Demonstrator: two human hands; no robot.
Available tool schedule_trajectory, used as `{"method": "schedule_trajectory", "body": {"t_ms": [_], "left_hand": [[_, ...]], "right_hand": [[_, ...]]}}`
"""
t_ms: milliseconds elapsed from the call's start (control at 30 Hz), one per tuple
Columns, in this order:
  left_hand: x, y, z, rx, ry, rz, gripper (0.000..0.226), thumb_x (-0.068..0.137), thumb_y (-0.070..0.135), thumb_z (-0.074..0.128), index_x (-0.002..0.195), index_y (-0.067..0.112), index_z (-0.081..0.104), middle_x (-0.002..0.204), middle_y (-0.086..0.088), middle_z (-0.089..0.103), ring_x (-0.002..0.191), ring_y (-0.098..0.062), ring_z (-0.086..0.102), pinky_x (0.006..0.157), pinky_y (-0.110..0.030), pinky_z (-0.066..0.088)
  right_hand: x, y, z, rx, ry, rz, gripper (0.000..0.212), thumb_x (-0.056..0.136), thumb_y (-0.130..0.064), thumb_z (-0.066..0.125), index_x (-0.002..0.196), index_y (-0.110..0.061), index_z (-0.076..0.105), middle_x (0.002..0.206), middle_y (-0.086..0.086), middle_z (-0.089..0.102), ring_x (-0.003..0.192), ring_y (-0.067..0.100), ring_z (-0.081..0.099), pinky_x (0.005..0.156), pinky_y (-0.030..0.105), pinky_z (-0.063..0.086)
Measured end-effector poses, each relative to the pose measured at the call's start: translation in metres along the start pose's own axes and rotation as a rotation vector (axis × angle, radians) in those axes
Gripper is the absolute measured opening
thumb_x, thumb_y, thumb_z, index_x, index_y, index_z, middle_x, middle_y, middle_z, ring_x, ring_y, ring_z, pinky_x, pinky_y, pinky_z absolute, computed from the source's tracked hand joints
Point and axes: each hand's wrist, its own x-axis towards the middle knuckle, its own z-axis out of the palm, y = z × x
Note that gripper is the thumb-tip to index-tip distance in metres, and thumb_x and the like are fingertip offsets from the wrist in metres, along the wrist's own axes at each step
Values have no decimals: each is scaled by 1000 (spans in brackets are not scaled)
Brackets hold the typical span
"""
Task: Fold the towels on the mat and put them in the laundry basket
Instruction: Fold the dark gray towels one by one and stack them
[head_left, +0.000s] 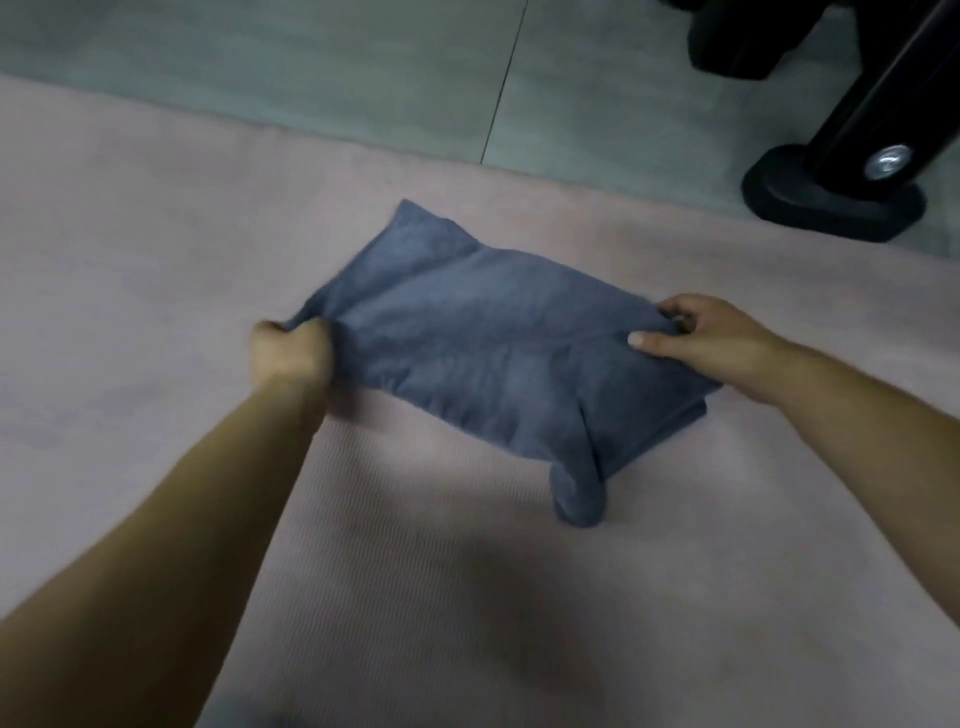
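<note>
A blue-grey towel (483, 348) lies partly folded on the pink mat (156, 249), in the middle of the head view. My left hand (288, 351) grips the towel's left edge in a fist and lifts it a little off the mat. My right hand (706, 338) pinches the towel's right edge between thumb and fingers. A loose corner of the towel hangs down toward me at the lower right. The laundry basket is not in view.
Grey-green floor (311, 62) runs beyond the mat's far edge. A black stand with a round foot (831, 208) and a metal bolt stands on the floor at the upper right, close to the mat.
</note>
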Motion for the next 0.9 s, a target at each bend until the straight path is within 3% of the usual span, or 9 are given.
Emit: {"method": "schedule_trajectory", "body": {"t_ms": [100, 200, 267, 367, 467, 567, 667, 767, 900], "left_hand": [[3, 1, -16, 189, -113, 97, 27, 81, 19, 72, 96, 3, 56, 94, -10, 60, 84, -27, 61, 77, -37, 52], [8, 27, -19, 324, -218, 232, 56, 80, 33, 79, 124, 10, 51, 110, -5, 57, 97, -21, 56, 85, -34, 47], [15, 41, -17, 524, -315, 314, 56, 81, 39, 79, 125, 12, 59, 114, -6, 62, 99, -22, 57, 88, -35, 47], [26, 56, -22, 628, -493, 241, 49, 84, 32, 77, 124, 7, 65, 121, -10, 65, 99, -24, 58, 89, -35, 47], [24, 52, -23, 691, -691, 157, 43, 86, 29, 73, 125, 10, 65, 121, -9, 66, 106, -26, 62, 93, -39, 50], [20, 38, -14, 749, -690, 147, 53, 84, 35, 74, 130, 13, 61, 127, -9, 64, 112, -28, 60, 97, -40, 48], [14, 33, -8, 632, -557, 181, 57, 85, 47, 71, 129, 12, 62, 124, -10, 65, 101, -26, 59, 90, -37, 46], [7, 25, -3, 581, -468, 285, 49, 85, 48, 70, 117, 11, 65, 109, -9, 67, 90, -24, 59, 83, -34, 45], [3, 20, -6, 437, -477, 231, 28, 91, 36, 68, 105, 12, 63, 100, -6, 68, 82, -20, 63, 71, -32, 47]], "right_hand": [[8, -1, -15, -104, -250, 78, 39, 77, -39, 83, 109, -20, 71, 101, -5, 76, 94, 14, 71, 81, 28, 54], [1, 6, -19, -110, -461, 129, 48, 79, -18, 82, 123, -22, 65, 110, -7, 75, 100, 12, 71, 87, 26, 53], [-3, 16, -18, -43, -476, 154, 48, 81, -7, 78, 125, -16, 63, 112, -1, 75, 105, 19, 70, 86, 30, 54], [-2, 25, -19, 477, -152, 147, 42, 81, -6, 73, 122, -6, 64, 112, 11, 73, 113, 31, 66, 79, 34, 60], [-4, 32, -16, 880, 200, 224, 46, 82, -36, 75, 121, -12, 66, 113, 5, 72, 106, 27, 69, 65, 32, 60], [-20, 35, 1, 695, 154, 357, 50, 83, -54, 70, 115, -16, 68, 106, 3, 75, 95, 24, 73, 69, 38, 59], [-33, 29, 21, 569, 192, 375, 38, 86, -39, 74, 109, -10, 68, 99, 6, 74, 88, 24, 72, 67, 33, 57], [-35, 22, 39, 384, 360, 342, 21, 98, -23, 58, 111, -6, 60, 94, 4, 65, 77, 17, 61, 62, 26, 48], [-41, 18, 41, 210, 516, 265, 18, 102, -21, 40, 109, -6, 47, 101, 9, 58, 83, 22, 56, 75, 36, 46]]}}
